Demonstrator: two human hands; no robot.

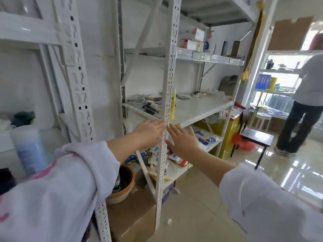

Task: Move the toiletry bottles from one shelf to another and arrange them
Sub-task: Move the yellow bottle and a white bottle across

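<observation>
Hands reach toward the white shelf post (168,102): left hand (148,132) and right hand (183,140), fingers flat and loosely spread, holding nothing. One yellow bottle (173,105) stands on the middle shelf (201,109) behind the post, label unreadable.

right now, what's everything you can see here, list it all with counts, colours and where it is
shelving rack: one, white metal, centre
yellow tube: one, upright on the middle shelf beside the front post
small clutter: several items, mixed colours, middle shelf left; too blurred to name
boxes: a few, mostly white, upper shelf
packets: several, blue and white, lower shelf
blue bottle: one, pale blue, far left
bowl: one, orange-brown, on a cardboard box
black stool: one, right
another person: one, standing far right
left hand: open, empty, at the post
right hand: open, empty, at the post
</observation>
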